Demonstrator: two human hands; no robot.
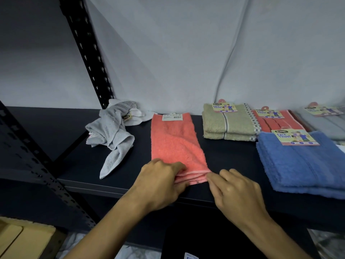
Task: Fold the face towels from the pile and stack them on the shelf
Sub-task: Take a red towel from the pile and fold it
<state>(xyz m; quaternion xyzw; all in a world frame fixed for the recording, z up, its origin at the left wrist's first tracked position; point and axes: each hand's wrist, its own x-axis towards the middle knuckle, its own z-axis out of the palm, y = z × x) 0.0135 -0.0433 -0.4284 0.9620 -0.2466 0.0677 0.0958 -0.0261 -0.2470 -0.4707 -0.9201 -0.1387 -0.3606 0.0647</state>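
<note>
Left hand [160,181] pinches the near left corner of the coral-pink terry face towel [175,144], fingers curled over the stacked hem layers; right hand [237,189] pinches the near right corner, fingertips pressed together on the hem edge. The towel lies flat as a long folded strip on the dark blue-black metal shelf board [229,161], running from the front edge back toward the wall, with a white barcode tag [172,117] at its far end. To its left, apart from it, a crumpled pale grey towel [110,135] sprawls, with a bunched white towel [136,114] behind it; together the unfolded pile. To the right, a folded olive-green towel stack [227,128] with a checked border and a printed "Face Towel" card sits near the wall. Just beside it is a folded coral-red towel stack [276,122], also carded. In front of that a folded blue terry towel stack [302,165] with a card reaches the shelf's front edge. A folded grey towel [324,124] lies at far right, partly cut off. A black perforated steel upright [87,53] stands at left rear. A pale cloth backdrop [186,53] hangs behind. Yellow cardboard [24,238] sits below left. Both forearms reach in from below, wrists roughly level, hands close together, palms down.
</note>
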